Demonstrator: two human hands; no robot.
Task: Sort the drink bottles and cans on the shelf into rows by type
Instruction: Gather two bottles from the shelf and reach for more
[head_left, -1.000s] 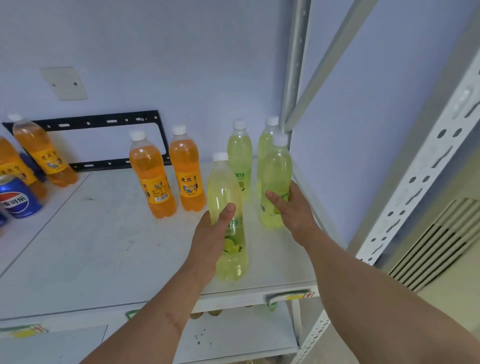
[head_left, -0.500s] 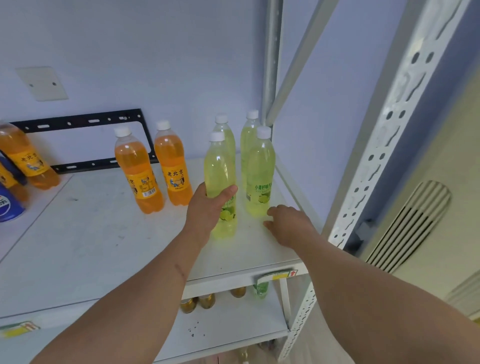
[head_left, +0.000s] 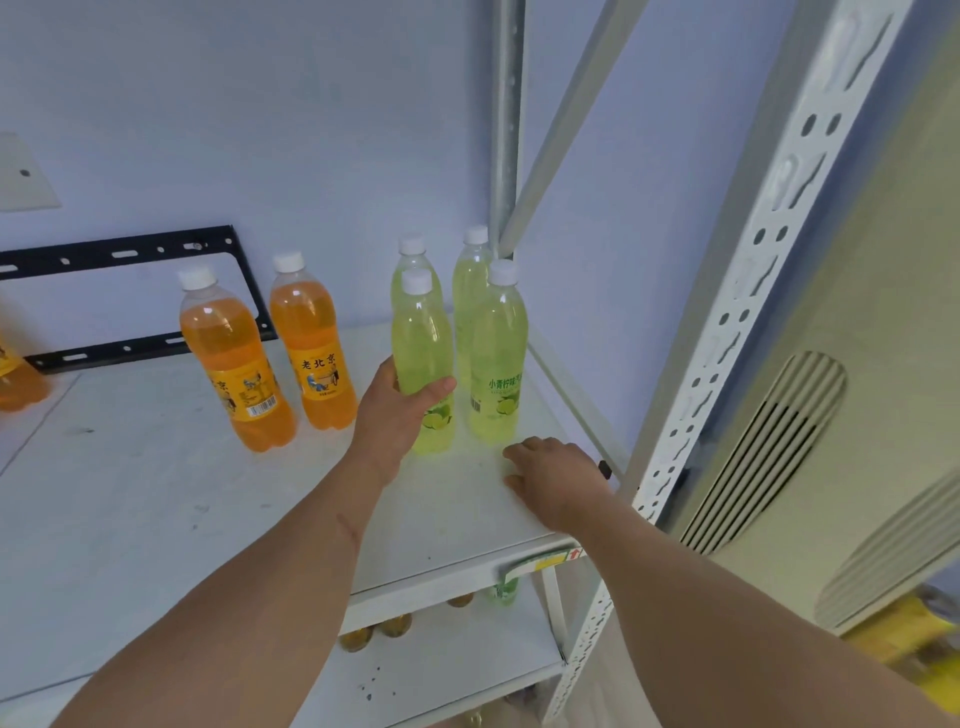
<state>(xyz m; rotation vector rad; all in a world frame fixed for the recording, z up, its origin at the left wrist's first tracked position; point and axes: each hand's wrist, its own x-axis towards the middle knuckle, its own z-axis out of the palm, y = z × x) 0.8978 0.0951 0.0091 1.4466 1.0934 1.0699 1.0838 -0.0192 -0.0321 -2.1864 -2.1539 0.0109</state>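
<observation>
Your right hand (head_left: 558, 480) rests flat, fingers relaxed, on the white shelf (head_left: 156, 509) near its front corner. Your left hand (head_left: 397, 415) grips a lime bottle (head_left: 422, 353) standing beside another labelled 小青柠 (head_left: 497, 358); two more stand behind. Left, orange bottles (head_left: 236, 358) read 老北京. A black bracket (head_left: 124, 301) leans against the wall.

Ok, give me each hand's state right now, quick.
Left hand: grips the front-left lime soda bottle.
Right hand: open, holding nothing, resting on the shelf.
</observation>
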